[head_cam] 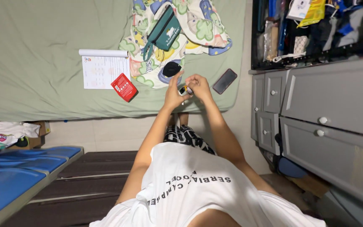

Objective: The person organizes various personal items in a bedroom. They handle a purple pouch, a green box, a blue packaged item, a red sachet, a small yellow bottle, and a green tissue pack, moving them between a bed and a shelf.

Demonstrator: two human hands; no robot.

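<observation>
Green bed (43, 63) carries paper (104, 71), red packet (124, 87), phone (224, 81), patterned cloth (198, 25).

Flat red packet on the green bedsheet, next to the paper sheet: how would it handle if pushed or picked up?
The flat red packet probably slides rather than rolls, since it lies flat. It looks thin, so likely light. The soft green bedsheet may drag or bunch under a push. It overlaps the white paper sheet, which might shift too.

Both arms stretched forward, left hand (174, 93) and right hand (199, 85) together — fingers pinched.
</observation>
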